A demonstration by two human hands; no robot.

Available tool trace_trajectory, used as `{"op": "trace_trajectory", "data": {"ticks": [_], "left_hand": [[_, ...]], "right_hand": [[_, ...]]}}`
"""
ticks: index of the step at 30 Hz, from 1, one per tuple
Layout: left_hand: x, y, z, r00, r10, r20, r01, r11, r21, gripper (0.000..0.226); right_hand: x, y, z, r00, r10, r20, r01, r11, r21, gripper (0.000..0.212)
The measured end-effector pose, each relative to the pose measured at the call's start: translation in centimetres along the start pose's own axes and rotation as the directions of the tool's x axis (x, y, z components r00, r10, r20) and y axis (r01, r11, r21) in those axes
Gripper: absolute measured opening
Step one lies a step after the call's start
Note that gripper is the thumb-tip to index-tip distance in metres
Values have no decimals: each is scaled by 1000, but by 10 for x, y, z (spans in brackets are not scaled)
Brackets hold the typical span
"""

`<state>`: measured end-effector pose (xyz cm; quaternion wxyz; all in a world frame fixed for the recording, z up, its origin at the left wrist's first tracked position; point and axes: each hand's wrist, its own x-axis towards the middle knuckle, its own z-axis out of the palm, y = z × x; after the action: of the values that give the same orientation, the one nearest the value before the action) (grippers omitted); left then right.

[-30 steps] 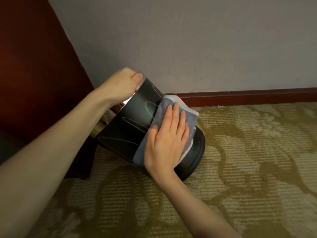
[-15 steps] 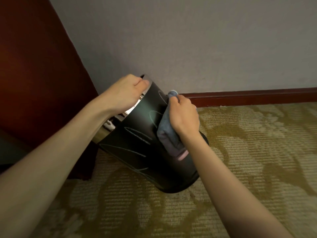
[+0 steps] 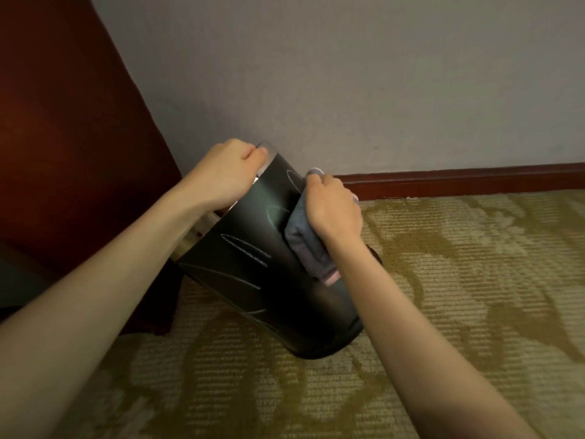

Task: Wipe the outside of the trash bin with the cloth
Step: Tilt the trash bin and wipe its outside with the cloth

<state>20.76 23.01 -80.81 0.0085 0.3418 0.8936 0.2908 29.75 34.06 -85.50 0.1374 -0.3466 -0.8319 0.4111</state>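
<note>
A black round trash bin (image 3: 253, 264) with pale leaf outlines leans to the left on the carpet, its bottom edge on the floor and its metal rim up near the wall. My left hand (image 3: 228, 175) grips that rim. My right hand (image 3: 329, 207) grips a bunched grey cloth (image 3: 305, 245) with a pink edge and holds it against the bin's upper right side. Part of the cloth hangs down below my hand.
A dark red wooden panel (image 3: 63, 137) stands close on the left, right behind the bin's mouth. A grey wall (image 3: 348, 83) with a dark red skirting board (image 3: 459, 179) runs behind. Patterned beige carpet (image 3: 443, 312) covers the floor to the right and front.
My right hand went from lying flat on the spread cloth low on the bin to gripping the bunched cloth higher up near the wall. The bin has tipped a little more upright.
</note>
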Motion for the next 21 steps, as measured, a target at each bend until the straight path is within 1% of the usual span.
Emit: {"op": "trace_trajectory", "data": {"ticks": [3, 6, 9, 11, 15, 17, 19, 21], "left_hand": [[5, -2, -1, 1000, -27, -7, 27, 1000, 8, 41], [9, -3, 0, 999, -43, -1, 43, 999, 1, 40], [14, -1, 1, 999, -50, 17, 50, 999, -19, 38], [18, 1, 2, 997, -64, 34, 65, 998, -21, 37], [22, 2, 2, 995, -75, 66, 77, 996, -36, 38], [20, 4, 2, 995, -59, 86, 67, 993, -98, 37], [17, 5, 3, 994, -46, 100, 62, 985, -162, 31], [15, 8, 4, 995, -42, 93, 58, 982, -180, 31]], "right_hand": [[-15, -6, 13, 988, -79, -130, 69, 994, -81, 44], [-32, -6, 29, 970, -166, -178, 130, 971, -200, 55], [-56, -5, 45, 926, -258, -274, 178, 941, -287, 65], [-68, -4, 54, 893, -317, -319, 211, 921, -326, 67], [-79, 3, 63, 860, -413, -298, 278, 871, -405, 64], [-78, 5, 61, 854, -424, -300, 292, 869, -399, 64], [-75, 5, 55, 853, -421, -308, 295, 877, -380, 63], [-71, 3, 48, 863, -407, -299, 296, 887, -355, 63]]}}
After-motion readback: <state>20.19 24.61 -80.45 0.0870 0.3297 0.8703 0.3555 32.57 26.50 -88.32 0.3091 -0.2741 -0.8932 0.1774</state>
